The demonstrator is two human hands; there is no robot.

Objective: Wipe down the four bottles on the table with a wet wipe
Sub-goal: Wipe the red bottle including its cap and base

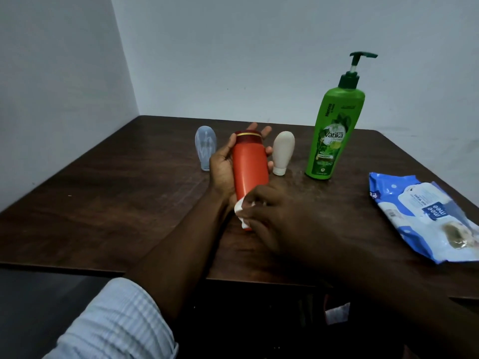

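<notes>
Left hand [223, 164] grips red bottle [250, 167]; right hand [280, 216] pinches wipe [239, 207] on its base. Clear bottle [205, 147] at 10 o'clock, white bottle [283, 151], green bottle [333, 136] at 2: likely left.

The right hand [282, 216] hides most of the wet wipe [239, 209] and the base of the orange bottle [250, 167]. The wipes pack [425, 218] runs off the picture's right edge.

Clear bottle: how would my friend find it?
Look at the brown table, at the row of bottles on its far side. The clear bottle stands at the row's left end, beside the red bottle that the left hand holds. Only it is see-through.
</notes>
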